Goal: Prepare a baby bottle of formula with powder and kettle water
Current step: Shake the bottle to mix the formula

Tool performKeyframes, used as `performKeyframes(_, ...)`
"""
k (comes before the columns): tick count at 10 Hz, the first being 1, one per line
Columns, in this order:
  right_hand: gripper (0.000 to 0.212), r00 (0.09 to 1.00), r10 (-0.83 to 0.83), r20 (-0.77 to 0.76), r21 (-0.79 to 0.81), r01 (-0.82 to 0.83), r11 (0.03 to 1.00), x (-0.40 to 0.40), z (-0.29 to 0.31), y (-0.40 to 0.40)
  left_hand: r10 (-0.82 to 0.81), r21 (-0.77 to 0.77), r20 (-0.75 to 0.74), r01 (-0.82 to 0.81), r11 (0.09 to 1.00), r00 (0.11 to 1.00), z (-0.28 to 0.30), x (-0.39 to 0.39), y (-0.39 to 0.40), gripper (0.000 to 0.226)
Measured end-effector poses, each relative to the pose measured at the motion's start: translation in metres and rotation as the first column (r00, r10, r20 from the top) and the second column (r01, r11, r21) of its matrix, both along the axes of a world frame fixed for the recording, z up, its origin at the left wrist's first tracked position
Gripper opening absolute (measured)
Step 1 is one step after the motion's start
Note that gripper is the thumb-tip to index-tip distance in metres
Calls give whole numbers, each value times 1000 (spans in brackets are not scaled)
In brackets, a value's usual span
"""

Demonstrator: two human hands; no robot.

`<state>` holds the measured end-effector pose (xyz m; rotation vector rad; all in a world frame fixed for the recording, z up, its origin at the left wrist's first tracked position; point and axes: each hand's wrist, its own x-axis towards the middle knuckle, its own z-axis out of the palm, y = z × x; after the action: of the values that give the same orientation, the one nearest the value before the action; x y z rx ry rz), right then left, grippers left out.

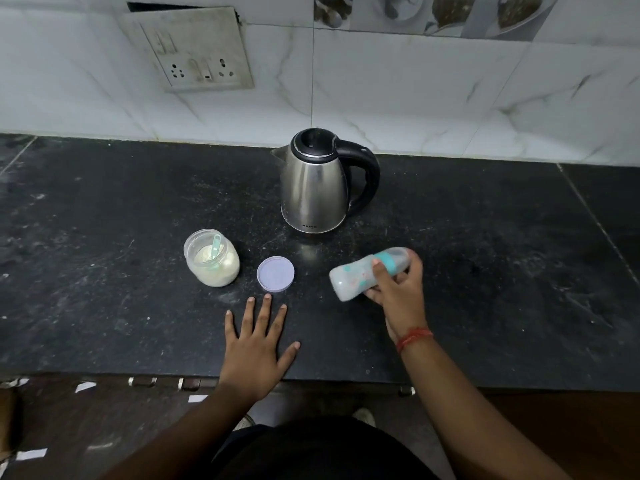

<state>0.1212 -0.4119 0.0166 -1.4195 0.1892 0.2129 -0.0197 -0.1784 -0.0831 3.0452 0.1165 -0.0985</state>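
We have the baby bottle in our right hand, which grips it round the teal collar near the teat end — thumb across the front, fingers curled behind. The bottle is lifted and tipped nearly flat: its long axis runs from about 8 o'clock to 2 o'clock, with the base pointing down-left toward our left hand and the capped teat end pointing up-right, partly hidden behind our fingers. Our left hand lies flat on the dark worktop, fingers straight and spread, holding nothing. The relation that matters next, we judge, is this one: the bottle's base lies at roughly 2 o'clock from the left hand, nearer to it than any other thing except the lid, so the left hand is well placed to steady the body while the right turns the collar off. The open powder jar, with a pale green scoop standing in it, sits at 11 o'clock from the left hand; its round lilac lid lies flat just beyond our left fingertips. The steel kettle stands upright at 12 o'clock from the bottle, well apart from both hands, lid shut, handle to the right and spout to the left. We cannot tell whether the bottle holds anything yet.
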Motion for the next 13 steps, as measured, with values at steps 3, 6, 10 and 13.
performKeyframes(3,56,980,193,50,-124,-186,975,1,1,-3,6,7,-11,-6,1000,1000,1,-1,1,78)
performKeyframes(6,54,967,249,58,-201,-233,952,5,3,-6,5,-9,-11,-5,1000,1000,1,-1,2,77)
performKeyframes(10,50,993,111,50,-99,-106,989,12,3,-9,1,-12,-4,-1,1000,1000,0,-1,0,78)
performKeyframes(13,53,960,277,38,-197,-264,944,16,10,-11,3,-7,-17,-3,1000,1000,0,-1,2,77)
